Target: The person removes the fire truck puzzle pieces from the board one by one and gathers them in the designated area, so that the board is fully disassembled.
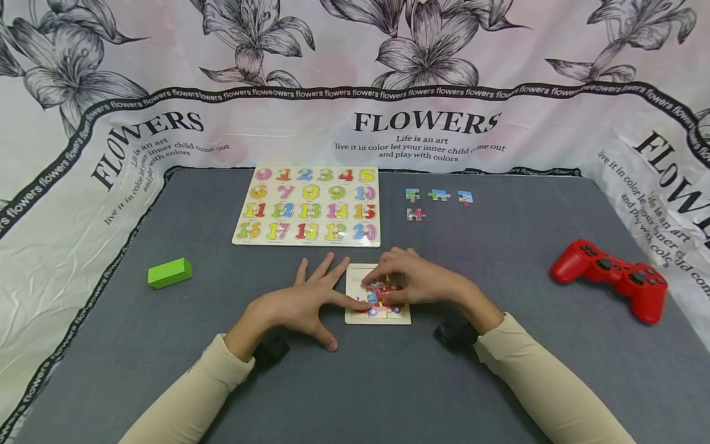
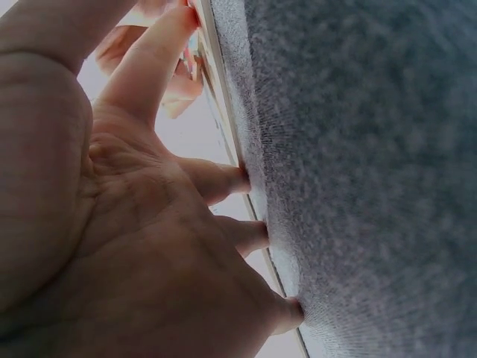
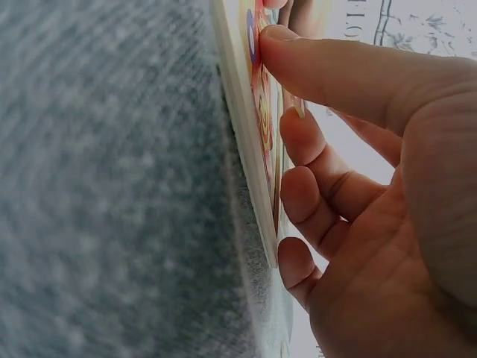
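Note:
A small jigsaw board [image 1: 355, 271] with a pale frame and a colourful vehicle picture lies between the hands. My left hand [image 1: 304, 303] is spread at its left side, the index finger touching the picture's lower left. In the left wrist view, the other fingertips [image 2: 237, 180] rest along the board's edge and the cloth. My right hand [image 1: 418, 280] reaches over the board from the right with bent fingers. Its thumb and index finger pinch a reddish puzzle piece [image 1: 383, 287] at the picture, partly hidden. In the right wrist view the thumb [image 3: 287, 48] touches the picture surface.
Several loose puzzle pieces [image 1: 439, 195] lie at the back right of the grey cloth. Behind the hands is a number board [image 1: 296, 210]. A green block [image 1: 169, 273] sits at left, and a red game controller [image 1: 610, 277] at right. Flower-printed sheeting [image 1: 288, 123] borders the table.

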Action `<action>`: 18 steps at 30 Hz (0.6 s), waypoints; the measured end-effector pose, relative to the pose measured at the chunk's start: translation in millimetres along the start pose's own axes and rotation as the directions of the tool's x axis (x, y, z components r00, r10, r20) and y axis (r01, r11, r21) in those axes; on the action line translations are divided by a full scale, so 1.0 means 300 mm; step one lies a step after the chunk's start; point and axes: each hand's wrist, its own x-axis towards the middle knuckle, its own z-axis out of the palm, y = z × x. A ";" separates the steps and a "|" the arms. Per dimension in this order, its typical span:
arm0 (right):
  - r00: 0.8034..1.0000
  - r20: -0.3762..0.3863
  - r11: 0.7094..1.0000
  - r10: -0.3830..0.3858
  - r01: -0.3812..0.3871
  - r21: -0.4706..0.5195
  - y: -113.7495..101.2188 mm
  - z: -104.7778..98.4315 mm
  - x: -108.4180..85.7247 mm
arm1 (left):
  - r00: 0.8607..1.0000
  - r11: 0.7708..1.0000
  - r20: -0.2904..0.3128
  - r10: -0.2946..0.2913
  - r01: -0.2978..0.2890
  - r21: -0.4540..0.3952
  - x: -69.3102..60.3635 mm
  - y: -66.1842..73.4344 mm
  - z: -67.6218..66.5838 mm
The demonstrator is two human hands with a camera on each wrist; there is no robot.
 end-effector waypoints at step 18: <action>1.000 -0.030 1.000 -0.009 0.009 -0.001 0.008 -0.006 0.001 | 1.000 1.000 -0.003 0.003 -0.003 -0.011 0.001 0.000 -0.001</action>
